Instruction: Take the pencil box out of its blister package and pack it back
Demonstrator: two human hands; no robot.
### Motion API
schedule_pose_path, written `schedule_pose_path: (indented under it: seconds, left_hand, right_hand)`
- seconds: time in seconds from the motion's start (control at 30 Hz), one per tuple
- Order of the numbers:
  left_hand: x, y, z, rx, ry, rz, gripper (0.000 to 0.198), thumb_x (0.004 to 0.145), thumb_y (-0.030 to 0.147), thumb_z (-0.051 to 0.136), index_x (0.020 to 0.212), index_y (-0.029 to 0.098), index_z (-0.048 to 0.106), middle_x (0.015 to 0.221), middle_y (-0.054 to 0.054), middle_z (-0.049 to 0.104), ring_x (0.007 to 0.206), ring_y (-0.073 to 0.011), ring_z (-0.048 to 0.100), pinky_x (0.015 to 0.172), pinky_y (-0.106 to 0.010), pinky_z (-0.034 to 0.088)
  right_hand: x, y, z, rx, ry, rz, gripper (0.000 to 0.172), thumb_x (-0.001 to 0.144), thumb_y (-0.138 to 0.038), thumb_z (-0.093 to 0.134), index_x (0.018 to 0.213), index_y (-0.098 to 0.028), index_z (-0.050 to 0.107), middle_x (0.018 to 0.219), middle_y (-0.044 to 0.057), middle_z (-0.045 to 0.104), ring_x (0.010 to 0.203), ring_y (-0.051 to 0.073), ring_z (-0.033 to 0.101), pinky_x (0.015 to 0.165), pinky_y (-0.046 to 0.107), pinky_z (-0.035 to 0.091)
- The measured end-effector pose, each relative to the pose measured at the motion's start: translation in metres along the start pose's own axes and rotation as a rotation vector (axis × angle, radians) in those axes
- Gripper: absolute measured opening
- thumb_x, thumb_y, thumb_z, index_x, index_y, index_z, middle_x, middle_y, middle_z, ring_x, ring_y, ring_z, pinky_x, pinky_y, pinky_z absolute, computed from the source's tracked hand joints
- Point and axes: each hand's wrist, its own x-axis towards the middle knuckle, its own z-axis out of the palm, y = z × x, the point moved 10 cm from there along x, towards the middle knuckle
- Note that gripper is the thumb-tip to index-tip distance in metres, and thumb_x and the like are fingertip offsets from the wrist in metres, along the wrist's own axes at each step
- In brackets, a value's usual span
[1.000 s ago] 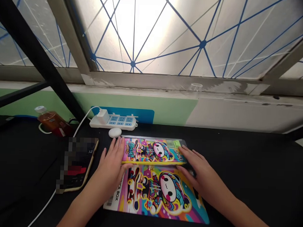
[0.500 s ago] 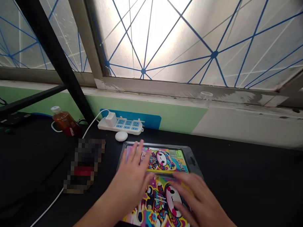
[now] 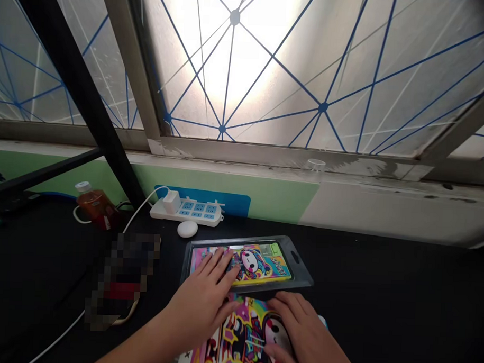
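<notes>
A clear plastic tray package (image 3: pixel 302 273) lies on the black table, with a colourful cartoon-printed box (image 3: pixel 259 261) in it marked SPORT. My left hand (image 3: pixel 206 286) rests flat on its left part, fingers stretched out, thumb reaching toward a cartoon-printed sheet (image 3: pixel 240 335) in front. My right hand (image 3: pixel 300 326) lies over the right side of that sheet, fingers extended near its top edge and thumb lower on its face. The sheet's lower end runs out of view. Something white and light blue peeks out beyond my right hand, mostly hidden.
Behind the package are a white round case (image 3: pixel 187 229) and a power strip (image 3: pixel 189 211) with a plugged-in charger. A blurred-out object (image 3: pixel 123 283) and a white cable (image 3: pixel 62 336) lie at left. A bottle (image 3: pixel 96 205) of reddish drink stands by a black metal post (image 3: pixel 82 91).
The printed sheet now lies apart from the tray, nearer to me, with a dark gap between them. My right hand has settled onto the sheet. The camera view has tilted up slightly.
</notes>
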Motion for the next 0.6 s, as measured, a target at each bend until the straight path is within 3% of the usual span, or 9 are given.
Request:
schedule_pose_path:
  seconds: [0.1,0.23,0.37,0.47,0.6]
  left_hand:
    - [-0.003,-0.004,0.000,0.009,0.006,0.033,0.050,0.106,0.036,0.053,0.154,0.022,0.048,0.164,-0.013,0.041,0.153,-0.0336,0.034,0.119,-0.055,0.040]
    - [-0.004,-0.010,-0.005,0.031,0.086,0.064,0.048,0.106,0.033,0.053,0.154,0.027,0.050,0.163,-0.007,0.044,0.151,-0.0323,0.039,0.117,-0.051,0.044]
    - [-0.007,-0.010,-0.009,0.051,0.110,0.124,0.045,0.105,0.034,0.055,0.149,0.027,0.057,0.158,-0.007,0.050,0.145,-0.0333,0.048,0.111,-0.048,0.051]
    - [-0.010,-0.011,-0.012,0.089,0.126,0.130,0.039,0.105,0.037,0.054,0.140,0.024,0.066,0.156,-0.009,0.053,0.140,-0.0347,0.054,0.105,-0.047,0.056]
    - [-0.011,-0.014,-0.010,0.087,0.154,0.131,0.037,0.103,0.039,0.057,0.137,0.028,0.068,0.157,-0.006,0.052,0.141,-0.0339,0.053,0.106,-0.045,0.056]
  right_hand:
    - [0.005,0.010,-0.001,-0.001,0.044,0.112,0.015,0.091,-0.037,0.069,0.093,-0.023,0.065,0.090,0.006,0.071,0.078,0.023,0.070,0.066,0.034,0.059]
    - [0.007,0.014,0.000,0.041,0.017,0.182,0.018,0.092,-0.031,0.066,0.081,-0.024,0.053,0.082,0.003,0.067,0.070,0.020,0.067,0.057,0.028,0.051]
    - [-0.003,0.028,0.001,0.161,-0.188,0.262,0.019,0.092,-0.037,0.067,0.084,-0.025,0.054,0.071,-0.003,0.067,0.060,0.016,0.063,0.055,0.024,0.044]
    - [-0.016,0.057,-0.016,0.235,-0.304,0.322,0.026,0.095,-0.050,0.064,0.086,-0.026,0.064,0.077,-0.001,0.069,0.068,0.017,0.064,0.062,0.025,0.045]
    - [-0.029,0.122,-0.042,0.378,-0.399,0.456,0.044,0.102,-0.056,0.049,0.083,-0.023,0.069,0.074,0.000,0.067,0.069,0.017,0.062,0.062,0.025,0.043]
